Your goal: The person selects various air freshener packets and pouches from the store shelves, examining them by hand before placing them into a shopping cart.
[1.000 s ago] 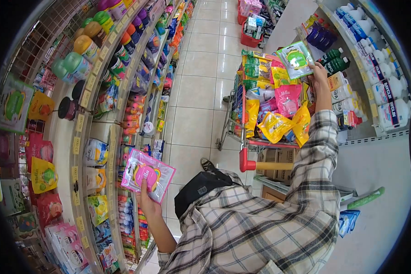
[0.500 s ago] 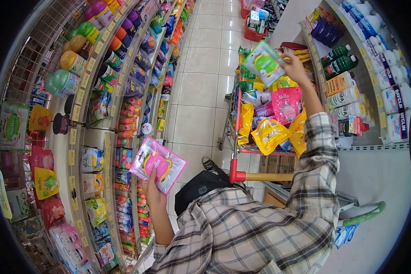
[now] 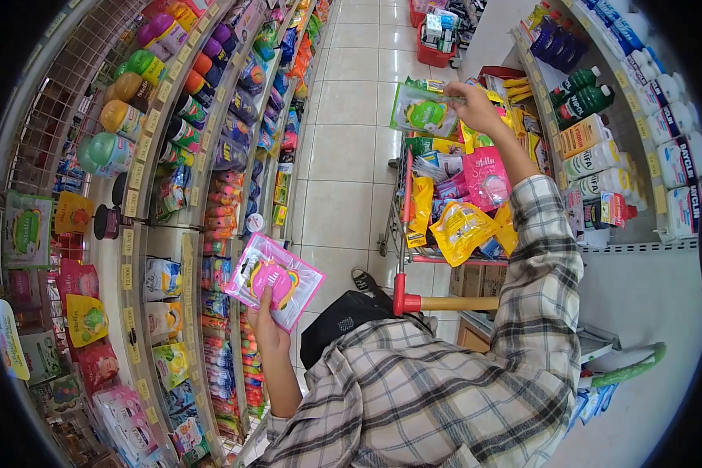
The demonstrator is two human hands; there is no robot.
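In the head view my left hand is closed on a pink-edged Stella packet, thumb on its front, beside the left shelves. Over the far part of the shopping cart my right hand pinches the top end of a green-edged packet, which lies tilted on its side in the air. Below it, the cart is heaped with packets, among them a pink Stella packet and a yellow packet.
Shelves of air fresheners and pouches line the left side. Bottles stand on the right shelf. A red basket with boxes is on the floor beyond the cart. The cart's handle is near my body.
My right hand has moved a little left and away from my body, and the green-edged packet has turned and shifted left with it. My left hand still holds the pink-edged packet, nearly unmoved.
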